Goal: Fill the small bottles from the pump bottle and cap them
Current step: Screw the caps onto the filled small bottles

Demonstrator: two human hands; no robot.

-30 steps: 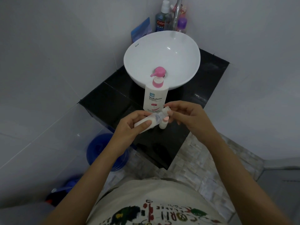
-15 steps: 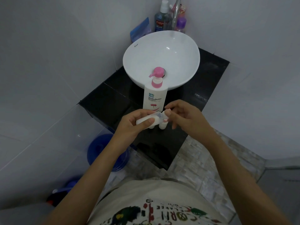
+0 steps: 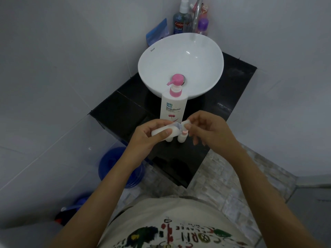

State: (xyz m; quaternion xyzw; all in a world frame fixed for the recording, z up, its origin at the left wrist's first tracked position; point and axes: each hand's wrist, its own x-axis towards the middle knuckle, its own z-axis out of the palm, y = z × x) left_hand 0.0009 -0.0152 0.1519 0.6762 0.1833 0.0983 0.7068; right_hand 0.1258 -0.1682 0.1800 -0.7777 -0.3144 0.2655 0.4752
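A white pump bottle (image 3: pixel 172 108) with a pink pump head stands on the black counter (image 3: pixel 125 111), in front of the basin. My left hand (image 3: pixel 148 136) grips a small white bottle (image 3: pixel 161 132) lying nearly sideways, its neck pointing right. My right hand (image 3: pixel 206 129) pinches a small white cap (image 3: pixel 187 122) at that neck. Below the hands, two more small bottles stand on the counter: one with a pink cap (image 3: pixel 182 136), the other (image 3: pixel 169 138) partly hidden by my left hand.
A white bowl basin (image 3: pixel 180 56) sits on the counter, with a tap, a mouthwash bottle (image 3: pixel 180 22) and a purple-capped bottle (image 3: pixel 202 25) behind it. White tiled walls close in on the left and right. A blue bucket (image 3: pixel 118 167) stands on the floor, lower left.
Both hands stay together over the counter edge. My right fingers have shifted on the cap at the small bottle's neck; the bottle has tipped a little flatter.
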